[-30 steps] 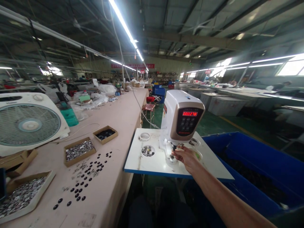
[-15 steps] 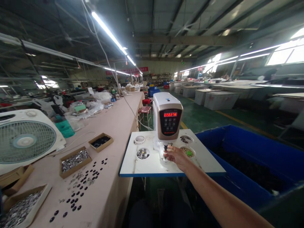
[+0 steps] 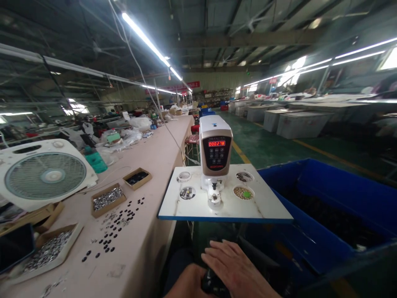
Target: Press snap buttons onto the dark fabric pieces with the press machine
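My left hand (image 3: 190, 283) is curled round a dark, shiny object (image 3: 214, 284) at the bottom edge; what it is I cannot make out. Over the top of that object lies my right hand (image 3: 234, 267), its fingers stretched out. Both hands are below the near edge of the white board (image 3: 228, 211). On the board stands a white and bronze press machine (image 3: 216, 145) with a red display reading 000278. Nothing shows between its upper tool and lower die (image 3: 214, 198). Round cups beside it hold small metal parts (image 3: 187, 193) and brass-coloured pieces (image 3: 242, 193).
A long table (image 3: 155, 153) on the left bears a fan (image 3: 51, 176), boxes of metal parts (image 3: 108, 198), a box of black pieces (image 3: 137, 178) and scattered black caps (image 3: 107, 242). A large blue bin (image 3: 322, 231) with dark contents stands on the right.
My right hand has moved from the machine's tool down towards me. My left hand and the dark object have come into view. The camera view has shifted slightly.
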Demonstrator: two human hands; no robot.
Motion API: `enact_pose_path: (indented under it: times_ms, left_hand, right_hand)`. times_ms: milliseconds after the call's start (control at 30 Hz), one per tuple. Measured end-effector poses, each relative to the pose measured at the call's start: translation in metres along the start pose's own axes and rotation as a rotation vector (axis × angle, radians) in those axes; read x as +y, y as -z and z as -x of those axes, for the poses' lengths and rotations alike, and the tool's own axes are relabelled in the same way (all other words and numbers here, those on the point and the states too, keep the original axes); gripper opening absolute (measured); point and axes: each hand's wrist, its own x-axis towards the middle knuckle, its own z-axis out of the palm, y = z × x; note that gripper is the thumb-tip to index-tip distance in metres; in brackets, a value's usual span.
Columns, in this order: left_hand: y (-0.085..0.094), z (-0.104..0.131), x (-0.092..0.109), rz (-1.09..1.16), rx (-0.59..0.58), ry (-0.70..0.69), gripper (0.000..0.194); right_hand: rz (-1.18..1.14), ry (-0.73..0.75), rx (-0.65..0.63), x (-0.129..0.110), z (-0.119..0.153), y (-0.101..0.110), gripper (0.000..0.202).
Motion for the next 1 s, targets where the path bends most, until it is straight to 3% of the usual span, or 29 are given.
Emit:
enact_pose_path:
  times_ms: [67, 233, 333, 500, 800, 1000]
  left_hand:
    - [0.008, -0.013, 0.017, 0.007, -0.03, -0.044, 0.028]
    - [0.031, -0.025, 0.058, -0.118, -0.227, -0.047, 0.029]
    - [0.04, -0.03, 0.068, -0.169, -0.251, -0.063, 0.027]
    - [0.047, -0.04, 0.065, -0.156, -0.256, -0.069, 0.027]
    - [0.046, -0.065, 0.062, 0.222, -0.174, 0.051, 0.03]
    - [0.057, -0.093, 0.069, 0.388, -0.144, 0.083, 0.034]
  right_hand:
    - [0.017, -0.091, -0.017, 0.008, 0.005, -0.011, 0.072]
    - [-0.237, -0.208, -0.051, 0.02, 0.007, 0.002, 0.011]
    - [-0.355, -0.238, -0.082, 0.026, 0.003, 0.014, 0.013]
    - [-0.507, -0.285, -0.161, 0.042, -0.007, 0.015, 0.02]
    - [-0.661, -0.327, -0.093, 0.077, -0.021, 0.014, 0.028]
    - [-0.778, -0.343, -0.06, 0.095, -0.043, 0.031, 0.032]
